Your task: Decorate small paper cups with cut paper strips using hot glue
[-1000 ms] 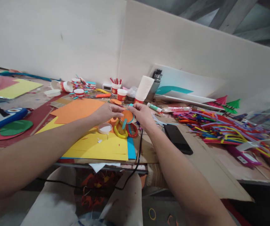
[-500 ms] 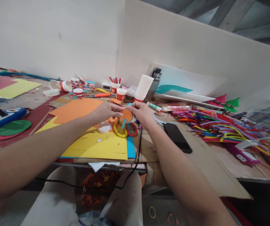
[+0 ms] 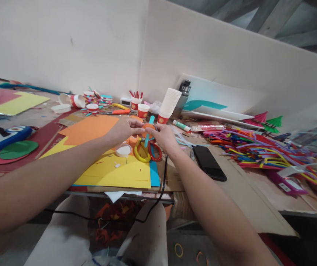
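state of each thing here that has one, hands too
orange disc: held between both hands
left hand: closed on the disc
right hand: closed on the disc
phone: flat, screen dark
bottle: standing, cap on
stack of paper cups: nested, standing
white-and-green tube: lying on its side
cup of red sticks: upright

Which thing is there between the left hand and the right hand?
In the head view, an orange round piece with a blue strip, held by left hand and right hand.
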### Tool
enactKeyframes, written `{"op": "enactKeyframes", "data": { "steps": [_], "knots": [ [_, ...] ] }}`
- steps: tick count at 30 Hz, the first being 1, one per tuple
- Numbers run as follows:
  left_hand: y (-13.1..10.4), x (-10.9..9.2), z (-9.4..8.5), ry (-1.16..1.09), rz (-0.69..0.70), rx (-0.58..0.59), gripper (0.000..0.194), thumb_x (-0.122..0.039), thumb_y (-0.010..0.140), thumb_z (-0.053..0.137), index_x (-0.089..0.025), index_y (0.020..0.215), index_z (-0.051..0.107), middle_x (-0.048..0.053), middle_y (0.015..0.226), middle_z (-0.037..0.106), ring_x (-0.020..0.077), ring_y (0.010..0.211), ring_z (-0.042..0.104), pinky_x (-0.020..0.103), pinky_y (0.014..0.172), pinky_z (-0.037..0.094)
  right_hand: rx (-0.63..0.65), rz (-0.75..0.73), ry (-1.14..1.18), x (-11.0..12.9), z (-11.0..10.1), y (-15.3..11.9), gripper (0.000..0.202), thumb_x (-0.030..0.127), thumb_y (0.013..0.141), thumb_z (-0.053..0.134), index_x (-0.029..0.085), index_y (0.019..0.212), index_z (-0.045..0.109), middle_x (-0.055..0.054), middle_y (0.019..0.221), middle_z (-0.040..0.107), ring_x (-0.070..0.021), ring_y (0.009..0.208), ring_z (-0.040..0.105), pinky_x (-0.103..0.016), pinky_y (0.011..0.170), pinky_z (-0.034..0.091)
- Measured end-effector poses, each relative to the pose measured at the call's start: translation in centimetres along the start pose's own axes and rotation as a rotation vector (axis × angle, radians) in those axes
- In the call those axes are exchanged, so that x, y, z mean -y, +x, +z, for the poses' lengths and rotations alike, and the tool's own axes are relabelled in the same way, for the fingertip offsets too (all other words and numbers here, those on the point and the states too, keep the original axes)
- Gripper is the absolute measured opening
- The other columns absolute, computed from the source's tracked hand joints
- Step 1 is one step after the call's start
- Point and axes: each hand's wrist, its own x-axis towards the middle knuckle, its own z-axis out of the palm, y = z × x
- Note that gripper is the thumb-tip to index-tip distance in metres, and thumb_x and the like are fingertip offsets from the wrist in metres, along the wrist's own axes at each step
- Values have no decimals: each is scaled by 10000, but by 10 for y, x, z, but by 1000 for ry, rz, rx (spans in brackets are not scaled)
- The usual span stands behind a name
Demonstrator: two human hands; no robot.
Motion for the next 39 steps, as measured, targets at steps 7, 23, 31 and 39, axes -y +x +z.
{"op": "enactKeyframes", "data": {
  "steps": [7,23,31,39],
  "knots": [
    [1,-3,1,-27,-32,13,304,-355,678,759,-132,886,754,44,746,723,117,637,608,249,638,491,40,-36,-79,11,-7,-3,240,395,722,736,160,745,692,-1,655,629,-113,556,539,-247,506,506],
    [0,7,5,-172,-157,-20,335,-364,716,784,-126,941,718,61,753,739,147,656,693,296,718,588,60,76,130,-2,1,0,60,222,783,663,175,819,675,22,666,655,-106,525,579,-240,512,523],
    [-1,-2,2,-127,-153,9,317,-356,706,788,-125,915,733,61,755,740,155,657,694,332,759,592,110,85,86,9,-3,-3,68,239,775,694,176,802,691,16,676,690,-109,531,594,-236,506,516],
    [-3,-6,5,-144,-162,16,335,-372,662,821,-127,869,724,52,766,736,147,671,690,316,769,585,128,65,68,7,-5,-2,55,229,767,691,177,785,686,15,659,672,-115,560,599,-243,523,527]
  ]
}}
